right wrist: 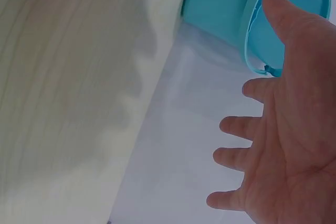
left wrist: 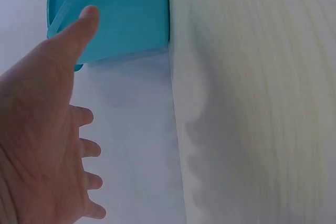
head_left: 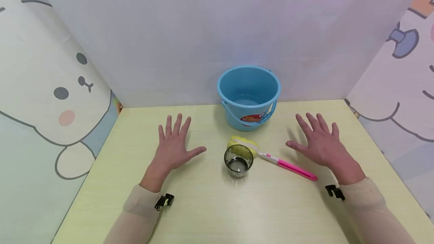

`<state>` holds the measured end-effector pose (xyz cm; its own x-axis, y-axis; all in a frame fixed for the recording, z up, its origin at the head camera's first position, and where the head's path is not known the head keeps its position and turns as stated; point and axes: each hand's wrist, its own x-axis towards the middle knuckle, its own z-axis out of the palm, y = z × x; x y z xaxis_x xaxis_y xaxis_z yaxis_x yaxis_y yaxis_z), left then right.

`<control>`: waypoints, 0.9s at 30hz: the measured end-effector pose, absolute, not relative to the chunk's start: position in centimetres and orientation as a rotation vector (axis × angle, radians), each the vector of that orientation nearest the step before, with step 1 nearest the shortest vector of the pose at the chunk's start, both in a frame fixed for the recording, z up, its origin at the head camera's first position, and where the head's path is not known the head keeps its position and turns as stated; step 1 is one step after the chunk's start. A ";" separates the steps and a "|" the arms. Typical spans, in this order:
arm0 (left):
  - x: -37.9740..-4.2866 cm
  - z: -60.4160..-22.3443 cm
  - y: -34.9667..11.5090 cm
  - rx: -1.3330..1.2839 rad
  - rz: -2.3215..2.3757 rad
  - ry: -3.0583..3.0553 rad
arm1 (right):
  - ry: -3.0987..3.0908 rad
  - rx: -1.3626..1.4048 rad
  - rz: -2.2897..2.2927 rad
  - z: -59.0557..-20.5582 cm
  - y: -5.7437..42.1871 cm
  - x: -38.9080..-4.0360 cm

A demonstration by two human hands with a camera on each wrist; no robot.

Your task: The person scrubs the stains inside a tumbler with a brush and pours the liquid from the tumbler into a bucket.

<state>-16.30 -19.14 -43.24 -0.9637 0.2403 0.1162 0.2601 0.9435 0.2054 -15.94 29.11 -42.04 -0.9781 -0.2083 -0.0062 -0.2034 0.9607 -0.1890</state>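
Observation:
My left hand (head_left: 172,149) hovers over the left half of the table with fingers spread, holding nothing. On the other side my right hand (head_left: 321,145) is spread the same way, above the table and near the pink handle of a sponge brush (head_left: 288,166). The brush lies flat, its yellow sponge head (head_left: 243,144) partly hidden behind a dark, see-through glass cup (head_left: 239,161). That cup stands upright between the hands. Behind them a blue bucket (head_left: 249,86) stands upright, its handle hanging down at the front. The bucket (left wrist: 126,24) also shows beyond the thumb in the left wrist view.
The pale wood-grain table (head_left: 210,214) ends at a plain whitish back wall (head_left: 162,48). Side panels with cartoon animals (head_left: 40,67) flank it left and right. A black clip-like piece (head_left: 164,201) sits at each sleeve cuff.

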 end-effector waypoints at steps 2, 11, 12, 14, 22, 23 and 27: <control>-16.2 -43.2 -19.0 -0.400 -0.340 -3.008 | 3.084 -0.338 -0.280 -42.0 28.9 -15.8; -15.9 -43.0 -18.5 -0.493 -0.371 -3.007 | 3.068 -0.426 -0.275 -41.5 28.1 -15.2; -15.9 -43.0 -18.5 -0.507 -0.377 -3.005 | 3.064 -0.436 -0.279 -41.4 28.0 -15.1; -15.8 -43.1 -18.4 -0.532 -0.381 -3.000 | 3.055 -0.454 -0.282 -41.4 27.8 -15.0; -15.5 -43.0 -17.9 -0.622 -0.433 -2.983 | 3.031 -0.500 -0.269 -41.2 27.1 -14.8; -15.5 -43.0 -17.9 -0.637 -0.451 -2.984 | 3.028 -0.501 -0.270 -41.2 27.0 -14.8; -15.4 -43.1 -17.6 -0.694 -0.539 -3.002 | 3.011 -0.508 -0.265 -41.2 26.7 -14.7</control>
